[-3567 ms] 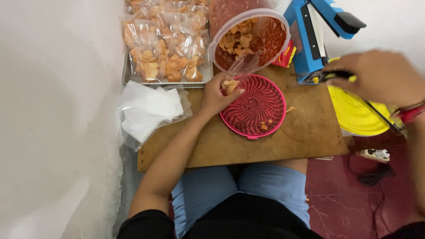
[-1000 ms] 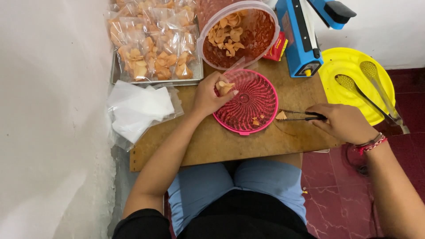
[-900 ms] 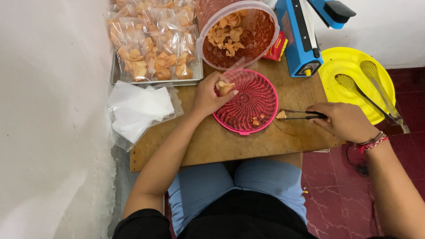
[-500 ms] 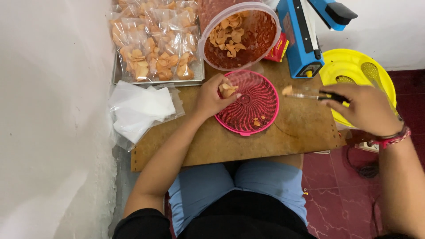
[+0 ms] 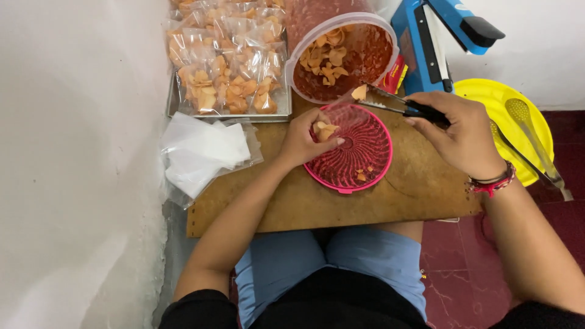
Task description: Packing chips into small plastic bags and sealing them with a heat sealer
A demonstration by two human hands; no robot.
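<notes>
Your left hand [image 5: 308,141] is closed around a small clear bag of chips [image 5: 323,129], at the left edge of the pink plastic strainer [image 5: 353,149] — a round, ribbed, shallow dish with only a few crumbs inside it. Your right hand [image 5: 460,134] has its grip closed on the dark handle of the metal tongs [image 5: 399,105], and the tips of the tongs pinch one pale orange chip [image 5: 360,92] just above the near rim of the round clear tub [image 5: 341,56]. This tub is tilted toward you and holds thin, curled chips over a reddish seasoning.

The strainer lies on a brown wooden surface [image 5: 420,192] across your lap. On the far left a metal tray [image 5: 228,113] carries many sealed clear bags of chips. Near it, at the left, is a soft stack of empty plastic bags [image 5: 204,153]. At the far right stands a blue heat sealer [image 5: 436,39], and beside it a yellow plastic lid [image 5: 487,94] with a second, longer pair of tongs [image 5: 530,131] on it.
</notes>
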